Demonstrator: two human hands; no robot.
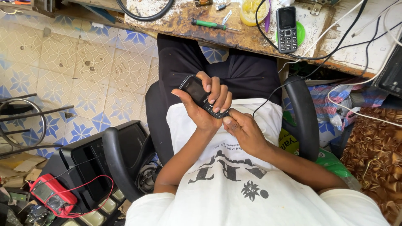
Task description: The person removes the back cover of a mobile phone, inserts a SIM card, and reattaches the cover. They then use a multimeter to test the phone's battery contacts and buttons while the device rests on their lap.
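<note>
A small black keypad phone lies across the palm of my left hand, whose fingers wrap over its front, above my lap. My right hand pinches at the phone's lower end, where a thin black cable seems to meet it; the exact contact point is hidden by my fingers. I sit in a black armchair, wearing a white printed shirt and black trousers.
A worn wooden workbench ahead carries a second black keypad phone, a green-handled screwdriver, a yellow tub and several cables. A red multimeter rests at lower left. Patterned tile floor spreads left.
</note>
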